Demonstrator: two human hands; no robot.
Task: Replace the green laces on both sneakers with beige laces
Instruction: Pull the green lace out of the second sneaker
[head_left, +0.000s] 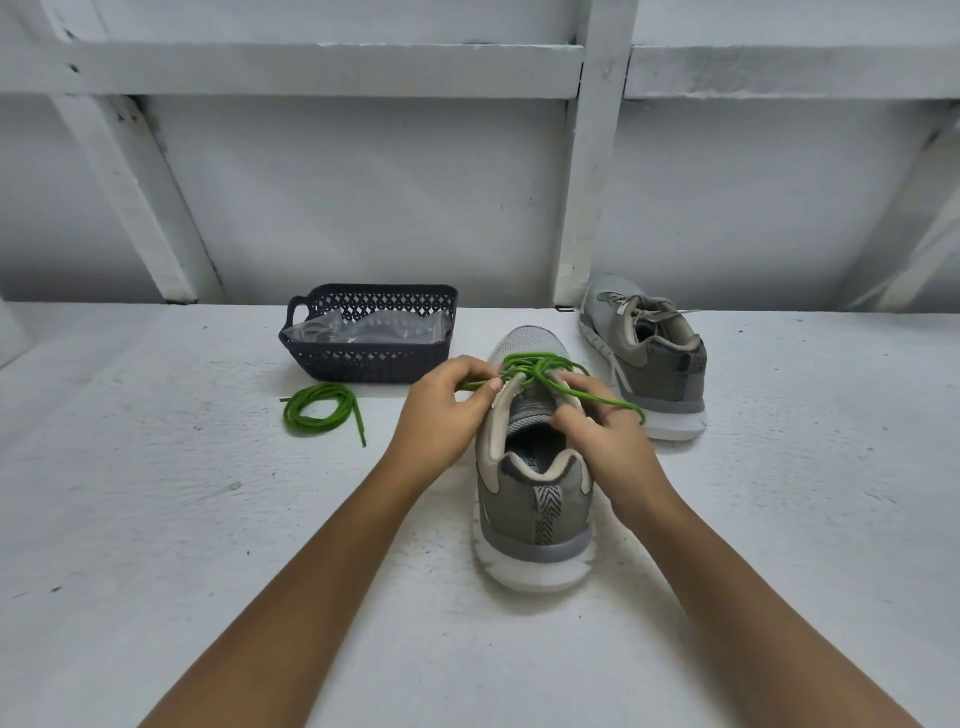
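The near sneaker (530, 499) stands heel toward the viewer, right of the middle of the rough white surface (156, 519). Its green lace (540, 366) lies in a loose tangle over the tongue. The left hand (441, 410) pinches one strand. The right hand (602, 441) grips another in curled fingers, hiding the eyelets. A second sneaker (649, 358), pale-laced, sits at the far edge against the white battened wall (363, 208). A spare green lace (317, 410) coils left of centre, before a dark basket (363, 358) of crumpled clear plastic whose contents are unclear.

Left hand (440, 415) and right hand (602, 436) each seem to pinch the green lace (525, 362) on the near sneaker (519, 512).
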